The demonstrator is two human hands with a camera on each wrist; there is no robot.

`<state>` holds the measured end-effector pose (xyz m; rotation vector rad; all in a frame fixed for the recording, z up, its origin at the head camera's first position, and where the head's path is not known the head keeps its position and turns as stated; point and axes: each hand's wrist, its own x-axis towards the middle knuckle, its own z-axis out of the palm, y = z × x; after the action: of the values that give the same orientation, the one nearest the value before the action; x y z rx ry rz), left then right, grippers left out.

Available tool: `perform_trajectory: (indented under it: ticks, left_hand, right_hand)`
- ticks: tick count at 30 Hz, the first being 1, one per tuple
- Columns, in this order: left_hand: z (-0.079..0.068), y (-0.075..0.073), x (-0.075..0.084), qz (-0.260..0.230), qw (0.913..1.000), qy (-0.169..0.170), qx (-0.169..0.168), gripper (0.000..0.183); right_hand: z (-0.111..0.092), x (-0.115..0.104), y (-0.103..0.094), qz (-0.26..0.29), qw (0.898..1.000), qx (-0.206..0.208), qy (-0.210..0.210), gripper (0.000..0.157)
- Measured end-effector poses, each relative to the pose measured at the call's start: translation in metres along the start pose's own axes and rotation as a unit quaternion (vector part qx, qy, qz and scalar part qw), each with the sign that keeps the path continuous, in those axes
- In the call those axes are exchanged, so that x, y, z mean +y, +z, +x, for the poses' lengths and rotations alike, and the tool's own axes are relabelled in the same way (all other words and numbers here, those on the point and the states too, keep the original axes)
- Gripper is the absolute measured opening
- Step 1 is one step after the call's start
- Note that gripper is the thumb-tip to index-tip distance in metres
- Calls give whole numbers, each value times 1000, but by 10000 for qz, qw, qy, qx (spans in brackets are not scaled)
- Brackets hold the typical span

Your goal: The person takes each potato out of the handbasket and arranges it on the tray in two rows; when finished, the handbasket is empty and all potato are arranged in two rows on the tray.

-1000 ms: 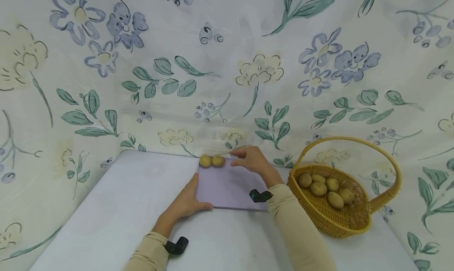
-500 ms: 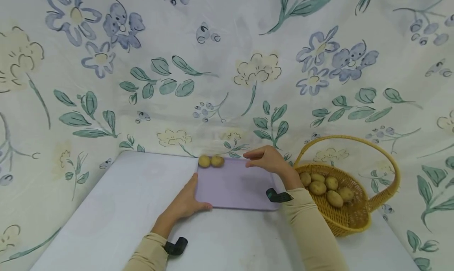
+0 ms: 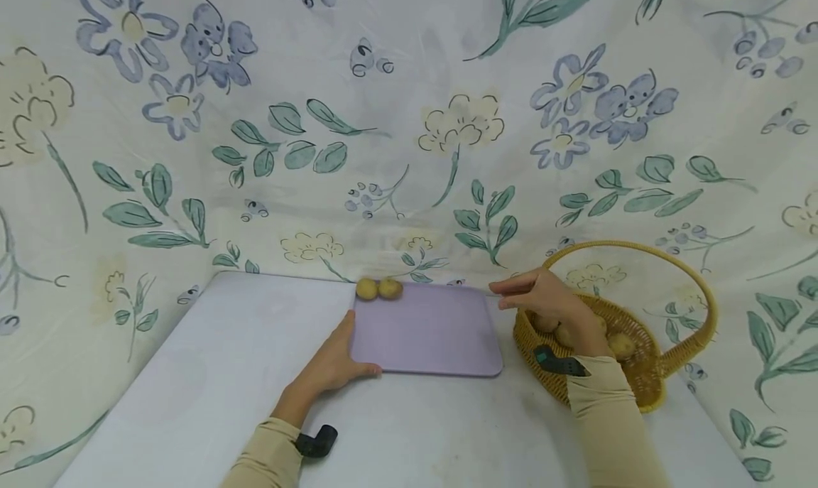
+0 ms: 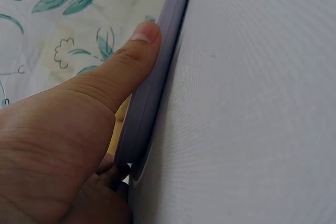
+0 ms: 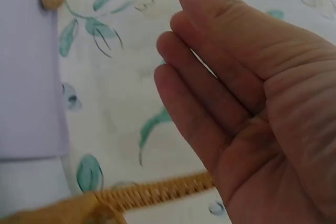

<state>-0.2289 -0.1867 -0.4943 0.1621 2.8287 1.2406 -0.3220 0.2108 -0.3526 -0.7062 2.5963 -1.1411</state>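
Note:
A shallow lilac tray (image 3: 428,332) lies on the white table. My left hand (image 3: 335,356) holds its near left corner, the thumb (image 4: 126,66) against the front edge and the fingers along the left side. Two potatoes (image 3: 390,288) sit side by side in the tray's far left corner. My right hand (image 3: 549,300) is over the left part of a wicker basket (image 3: 689,347), empty, with its fingers extended and slightly bent. Several potatoes (image 3: 621,346) lie in the basket, partly hidden by that hand and wrist.
The basket's tall arched handle (image 3: 629,245) rises above it at the right of the table (image 3: 268,324). Behind the table hangs a floral-patterned cloth (image 3: 396,168). Black wrist cameras (image 3: 317,442) are strapped over both sleeves.
My right hand has moved right, from near the two potatoes across the tray to over the basket. The left hand keeps its place at the tray's corner.

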Motion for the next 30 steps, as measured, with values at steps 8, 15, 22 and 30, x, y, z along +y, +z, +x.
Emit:
perform_trajectory:
  ticks: [8,15,22,30]
  left_hand:
    - [0,-1,0,33,10000,-16,-39,136]
    - [0,0,-2,7,10000,-56,-39,136]
    - [0,0,-1,50,10000,-59,-50,137]
    - [1,-1,2,3,10000,-12,-62,136]
  right_hand:
    - [-45,18,-35,-310,9984,394,267,38]
    - [-64,39,-51,-702,9951,534,451,42]
    - [-66,65,-55,-1035,9893,651,798,45]
    - [-68,93,-53,-1003,9794,733,1593,54]
